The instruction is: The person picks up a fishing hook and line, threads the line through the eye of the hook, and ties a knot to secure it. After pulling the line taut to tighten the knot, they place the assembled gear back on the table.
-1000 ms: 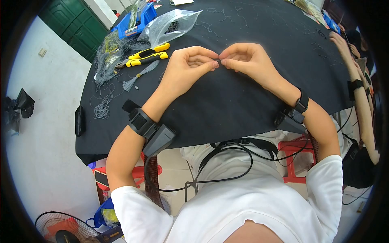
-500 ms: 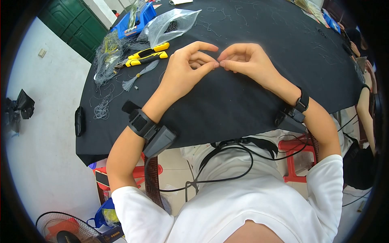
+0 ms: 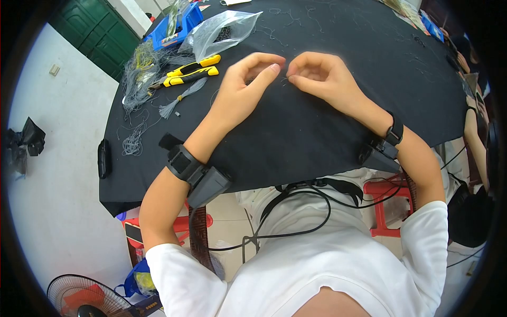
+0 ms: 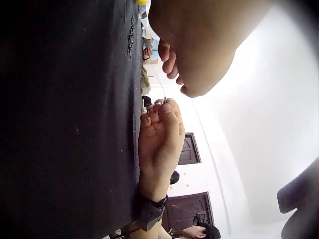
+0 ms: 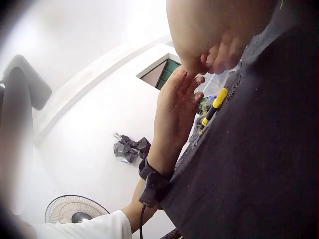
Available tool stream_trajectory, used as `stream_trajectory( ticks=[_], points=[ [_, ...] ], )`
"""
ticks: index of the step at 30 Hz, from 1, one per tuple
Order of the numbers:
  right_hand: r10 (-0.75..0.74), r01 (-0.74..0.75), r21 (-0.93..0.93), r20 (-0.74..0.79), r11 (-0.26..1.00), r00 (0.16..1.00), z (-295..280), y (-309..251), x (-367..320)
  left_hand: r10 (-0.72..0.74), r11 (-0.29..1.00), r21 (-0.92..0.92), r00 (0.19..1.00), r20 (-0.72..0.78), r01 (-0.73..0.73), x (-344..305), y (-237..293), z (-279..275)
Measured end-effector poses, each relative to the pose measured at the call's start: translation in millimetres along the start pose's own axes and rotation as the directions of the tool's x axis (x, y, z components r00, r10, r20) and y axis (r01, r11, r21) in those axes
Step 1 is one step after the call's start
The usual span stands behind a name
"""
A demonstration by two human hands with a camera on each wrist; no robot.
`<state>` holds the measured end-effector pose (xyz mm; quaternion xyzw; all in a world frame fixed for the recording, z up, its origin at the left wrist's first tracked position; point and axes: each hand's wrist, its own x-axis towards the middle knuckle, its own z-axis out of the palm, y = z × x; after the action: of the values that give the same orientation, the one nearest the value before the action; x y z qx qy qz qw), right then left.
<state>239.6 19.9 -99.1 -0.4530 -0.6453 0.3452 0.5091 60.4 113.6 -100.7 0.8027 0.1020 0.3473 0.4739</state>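
Observation:
My right hand (image 3: 327,79) pinches a tiny thin dark piece (image 4: 165,100) between thumb and index finger. A fine line (image 4: 164,91) runs up from that piece in the left wrist view. My left hand (image 3: 245,84) is held close beside it over the black-covered table, fingers bent, with its thumb tip raised near the index finger and a small gap between them. Yellow-and-black pliers (image 3: 191,77) lie to the left of the left hand. Below them is a tied bundle of grey strands (image 3: 182,99).
Tangled grey line (image 3: 138,79) heaps at the table's left, beside a blue bin (image 3: 185,31) and a clear plastic bag (image 3: 232,26) with dark bits. Loose strands (image 3: 288,18) lie on the black cloth (image 3: 296,142). Another person's arm (image 3: 471,124) is at the right edge.
The left fingers have parted from the right fingertips, and the left thumb has risen toward its own index finger. The right hand stays nearly in place. The other person's arm has lowered.

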Motion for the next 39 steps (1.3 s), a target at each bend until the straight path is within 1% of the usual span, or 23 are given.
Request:
stream_trajectory(
  ticks=[1, 2, 5, 8, 10, 14, 19, 22, 26, 31, 39],
  points=[
    [-0.005, 0.005, 0.006, 0.005, 1.000, 1.000, -1, 0, 0, -0.078, 0.973, -0.213, 0.995, 0.061, 0.089, 0, 0, 3],
    [-0.018, 0.018, 0.007, -0.007, 1.000, 1.000, 0, 0, 0, -0.161, 0.943, -0.273, 0.980, 0.119, 0.189, -1, 2, 5],
    [-0.037, 0.037, 0.003, -0.028, 0.999, 0.999, 1, 1, 1, -0.372, 0.869, -0.296, 0.918, 0.135, 0.396, -4, 15, 1],
    [-0.019, 0.019, -0.012, -0.009, 1.000, 1.000, 0, -3, 0, -0.378, 0.878, -0.239, 0.907, 0.187, 0.415, -4, 5, -5],
    [-0.017, 0.017, -0.015, -0.005, 1.000, 1.000, 1, -4, 0, -0.385, 0.888, -0.211, 0.912, 0.140, 0.408, -4, 8, -3],
    [-0.030, 0.028, -0.041, -0.053, 0.999, 0.998, 2, 1, 1, -0.394, 0.906, -0.159, 0.919, 0.025, 0.392, -7, 12, 4],
    [-0.019, 0.017, -0.044, -0.035, 0.999, 0.999, 1, 0, 1, -0.375, 0.907, -0.204, 0.927, 0.011, 0.370, -8, 16, 5],
    [0.001, -0.002, -0.017, -0.072, 1.000, 0.997, 3, -4, -1, -0.374, 0.906, -0.213, 0.927, -0.007, 0.365, -8, 15, 4],
    [-0.011, 0.009, -0.023, -0.078, 1.000, 0.997, 1, -3, 0, -0.373, 0.908, -0.217, 0.927, -0.031, 0.358, -8, 14, 5],
    [-0.007, 0.005, -0.026, -0.104, 1.000, 0.995, 1, -2, 0, -0.371, 0.909, -0.214, 0.928, -0.022, 0.358, -8, 15, 5],
    [0.000, -0.004, -0.043, -0.087, 0.999, 0.996, 1, -2, 0, -0.359, 0.913, -0.221, 0.933, -0.031, 0.343, -8, 14, 5]
  ],
)
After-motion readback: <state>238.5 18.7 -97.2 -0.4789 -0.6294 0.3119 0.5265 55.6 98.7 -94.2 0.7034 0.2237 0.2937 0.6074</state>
